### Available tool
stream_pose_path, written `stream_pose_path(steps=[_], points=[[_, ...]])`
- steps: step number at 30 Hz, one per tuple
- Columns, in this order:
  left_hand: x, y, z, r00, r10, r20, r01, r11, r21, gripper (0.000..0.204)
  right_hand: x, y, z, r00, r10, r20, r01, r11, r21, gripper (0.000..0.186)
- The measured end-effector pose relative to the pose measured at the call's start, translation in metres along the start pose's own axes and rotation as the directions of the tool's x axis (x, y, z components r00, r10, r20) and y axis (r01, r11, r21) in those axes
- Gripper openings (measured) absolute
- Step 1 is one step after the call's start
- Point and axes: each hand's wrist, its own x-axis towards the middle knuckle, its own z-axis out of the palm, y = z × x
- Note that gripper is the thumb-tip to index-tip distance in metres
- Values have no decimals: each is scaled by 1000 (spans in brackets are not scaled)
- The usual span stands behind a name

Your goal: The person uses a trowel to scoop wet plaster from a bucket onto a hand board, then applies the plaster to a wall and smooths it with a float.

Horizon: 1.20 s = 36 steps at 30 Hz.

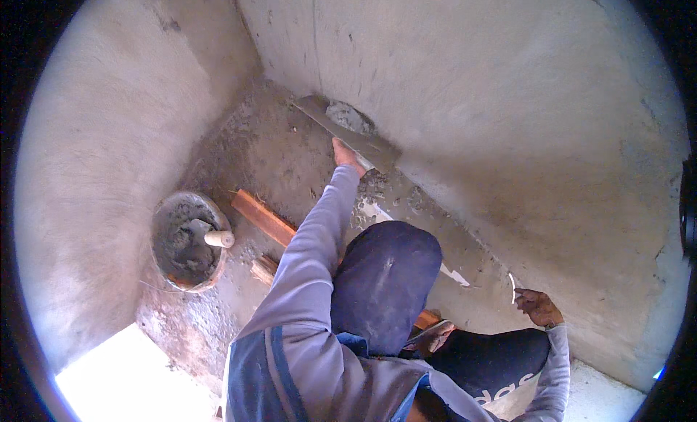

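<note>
My left hand (348, 157) reaches forward and grips a long, flat, grey plastering board (330, 123) by its near side. The board is tilted at the foot of the right-hand wall, and a heap of wet mortar (350, 117) shows between it and that wall. Farther right, my right hand (537, 307) is closed on a thin white tool (514, 285) seen almost edge-on, close to the base of the same wall. Its exact kind cannot be made out. My fingers cover most of its near end.
On the left stands a round bucket (219, 271) of grey mortar, with a wooden-handled trowel (218, 237) in it. A reddish wooden plank (265, 218) lies on the rough floor beside my left arm. Plastered walls meet in a far corner. A white strip (456, 277) lies near my knee.
</note>
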Motion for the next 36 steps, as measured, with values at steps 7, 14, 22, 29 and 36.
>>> stream_pose_path(steps=[7,14,22,29,36], points=[[-32,25,74,992,56,-112,-37,986,161,45,-7,-46,52,953,-253,-166,84,747,-659,37],[-76,56,151,974,226,-33,-210,941,265,45,2,-80,93,824,-561,77,360,415,-835,40],[-171,77,298,930,286,229,-355,860,367,44,-14,-107,124,798,-485,356,522,262,-812,54],[-294,108,412,513,356,781,-676,728,112,43,-8,-118,131,834,-379,401,511,257,-820,55],[-263,81,296,879,422,221,-476,786,394,57,-21,-84,111,918,-285,274,373,390,-842,43]])
